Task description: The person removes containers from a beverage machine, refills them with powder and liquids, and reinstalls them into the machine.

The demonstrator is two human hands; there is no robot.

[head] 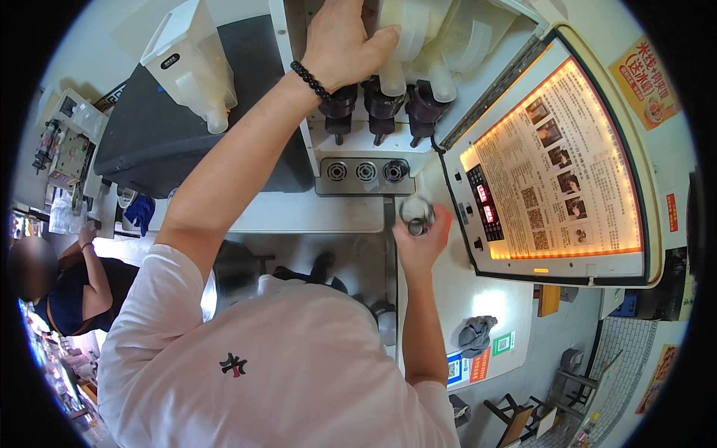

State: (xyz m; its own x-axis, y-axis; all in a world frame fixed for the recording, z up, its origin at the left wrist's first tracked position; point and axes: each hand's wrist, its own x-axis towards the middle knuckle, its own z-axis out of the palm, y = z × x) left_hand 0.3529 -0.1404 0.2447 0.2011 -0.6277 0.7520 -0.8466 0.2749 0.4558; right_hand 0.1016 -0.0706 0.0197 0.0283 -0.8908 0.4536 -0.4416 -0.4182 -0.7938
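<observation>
My left hand (341,47), with a black bead bracelet at the wrist, reaches into the open cabinet of a drink dispensing machine (358,144). Its thumb lies against a translucent plastic powder canister (413,28); the fingers are partly hidden. Beneath are several dark mixing bowls with nozzles (382,112), above a metal drip tray (365,177) with three round grates. My right hand (421,241) holds a small round clear container (417,213), blurred, just right of the drip tray. A second canister (465,39) sits at the right in the cabinet.
The machine's door (560,162) hangs open at right, its lit panel bearing writing. A removed canister (193,67) stands on a dark box (252,56). A grey cloth (477,335) lies on the white counter (442,302). Another person (84,291) works at far left.
</observation>
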